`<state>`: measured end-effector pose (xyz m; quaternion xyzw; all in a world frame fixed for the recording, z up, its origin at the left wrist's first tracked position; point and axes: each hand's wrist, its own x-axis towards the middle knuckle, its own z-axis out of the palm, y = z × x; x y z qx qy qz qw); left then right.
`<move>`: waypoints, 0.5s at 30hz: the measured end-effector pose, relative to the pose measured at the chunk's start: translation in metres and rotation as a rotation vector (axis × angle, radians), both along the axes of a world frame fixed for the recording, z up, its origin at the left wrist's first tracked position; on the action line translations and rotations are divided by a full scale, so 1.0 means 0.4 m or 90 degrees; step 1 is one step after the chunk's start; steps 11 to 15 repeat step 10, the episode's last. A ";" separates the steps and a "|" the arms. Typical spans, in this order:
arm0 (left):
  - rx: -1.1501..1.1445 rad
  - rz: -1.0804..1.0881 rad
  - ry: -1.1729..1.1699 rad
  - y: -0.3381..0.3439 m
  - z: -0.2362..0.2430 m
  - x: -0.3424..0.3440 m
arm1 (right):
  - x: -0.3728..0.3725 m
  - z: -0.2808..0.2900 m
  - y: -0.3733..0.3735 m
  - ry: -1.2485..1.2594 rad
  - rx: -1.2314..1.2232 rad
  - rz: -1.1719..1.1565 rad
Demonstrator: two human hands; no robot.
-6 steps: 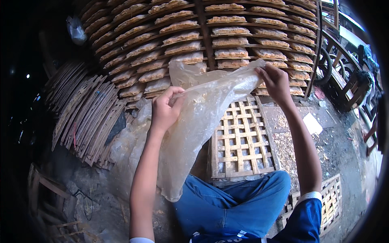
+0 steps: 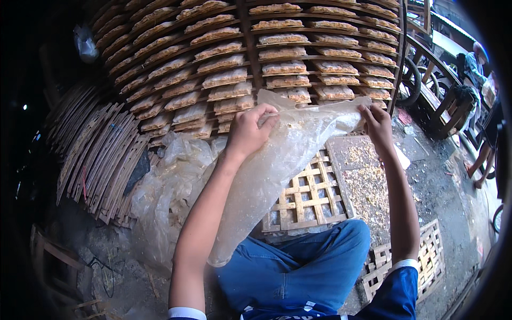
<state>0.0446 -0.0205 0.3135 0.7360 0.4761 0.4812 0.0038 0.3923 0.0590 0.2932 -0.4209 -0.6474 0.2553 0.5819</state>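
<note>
A cloudy, crumb-specked plastic sheet is stretched between my two hands and drapes down over my left thigh. My left hand is closed on its upper edge. The fingers of my right hand pinch its far right corner. Under and beyond the sheet lies a woven bamboo lattice tray, partly covered by it, in front of my crossed legs. Clear film shows through the gaps of the lattice.
Racks of wrapped pale slabs fill the far side. Slatted trays are stacked at left, beside crumpled plastic. Crumbs cover a board. Another lattice tray lies at right. A person stands near bikes at far right.
My left hand has moved right, nearer my right hand, and the sheet's top edge hangs lower. The view has shifted slightly right, bringing a person into sight at far right.
</note>
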 end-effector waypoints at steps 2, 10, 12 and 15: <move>-0.015 -0.043 0.021 0.065 0.000 0.109 | 0.087 -0.008 -0.026 0.098 -0.052 -0.015; -0.124 -0.239 -0.041 0.178 -0.096 0.509 | 0.470 -0.049 -0.140 0.157 -0.042 -0.199; -0.124 -0.239 -0.041 0.178 -0.096 0.509 | 0.470 -0.049 -0.140 0.157 -0.042 -0.199; -0.124 -0.239 -0.041 0.178 -0.096 0.509 | 0.470 -0.049 -0.140 0.157 -0.042 -0.199</move>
